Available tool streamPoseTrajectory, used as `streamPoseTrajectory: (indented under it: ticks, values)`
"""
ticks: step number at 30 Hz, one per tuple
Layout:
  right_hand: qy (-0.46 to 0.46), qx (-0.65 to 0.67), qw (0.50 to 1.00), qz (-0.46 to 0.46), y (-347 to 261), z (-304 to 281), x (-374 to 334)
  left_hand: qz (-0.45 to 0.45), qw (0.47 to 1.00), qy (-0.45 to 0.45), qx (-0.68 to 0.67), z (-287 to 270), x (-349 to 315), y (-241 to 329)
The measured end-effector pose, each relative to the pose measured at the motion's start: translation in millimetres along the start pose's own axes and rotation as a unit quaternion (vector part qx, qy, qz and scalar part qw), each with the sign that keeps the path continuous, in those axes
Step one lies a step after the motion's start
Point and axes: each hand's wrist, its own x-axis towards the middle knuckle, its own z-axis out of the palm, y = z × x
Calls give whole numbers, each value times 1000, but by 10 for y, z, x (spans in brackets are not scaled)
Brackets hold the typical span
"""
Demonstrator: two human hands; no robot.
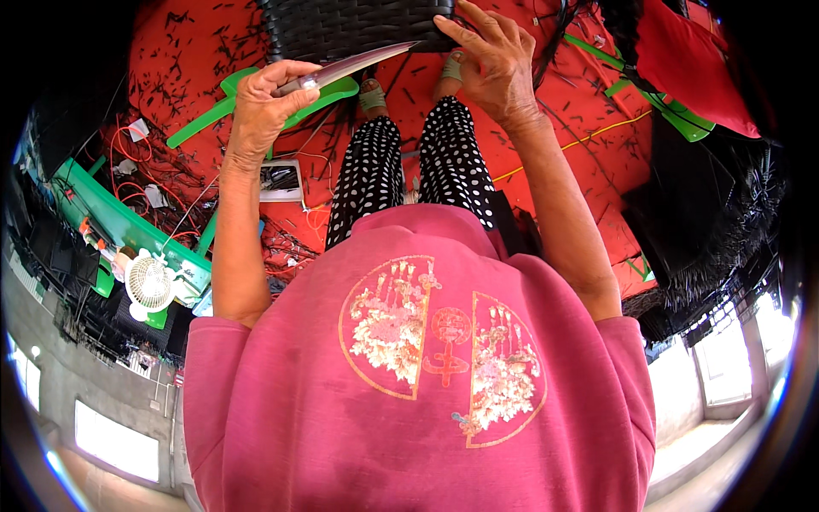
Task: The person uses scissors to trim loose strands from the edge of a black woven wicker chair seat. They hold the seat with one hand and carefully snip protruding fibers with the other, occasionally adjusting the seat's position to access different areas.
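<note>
At the upper left, my left hand [261, 109] is closed round the handle of a knife [363, 61]. The blade points right and slightly up, across the near edge of a black woven wicker panel [354, 24]. My right hand [502, 78] is at the panel's right corner, fingers apart, the index fingertip at or against its edge. Nothing shows between those fingers. The far part of the panel is cut off by the top of the picture.
Dark strip scraps litter the red floor [192, 51]. Green plastic pieces [205, 119] lie behind my left hand. A white fan [150, 282] stands by a green table [128, 218] at left. Black woven material [708, 230] hangs at right. A yellow cord [589, 141] crosses the floor.
</note>
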Motion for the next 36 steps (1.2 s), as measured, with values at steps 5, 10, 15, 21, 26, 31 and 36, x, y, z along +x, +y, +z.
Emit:
streamPoseTrajectory:
  ticks: [5, 10, 15, 21, 26, 31, 36]
  values:
    - [42, 11, 999, 5, -176, 47, -16, 9, 1000, -14, -24, 10, 10, 11]
    - [42, 26, 999, 10, -94, 72, -56, -4, 1000, 2, -9, -35, -48, 118]
    - [54, -11, 998, -3, 117, -17, -148, 21, 998, 61, -17, -227, -199, 48]
    - [18, -31, 998, -53, 244, -8, -263, 31, 992, 105, -66, -56, -221, -38]
    - [25, 44, 998, -21, 184, -20, -115, 45, 986, 106, -120, 150, -144, -83]
    - [4, 51, 994, -99, 46, -245, -96, 37, 990, 97, -95, 266, -66, -60]
    - [-9, 167, 980, -106, -633, -686, -273, 40, 996, 73, -36, 264, -158, -1]
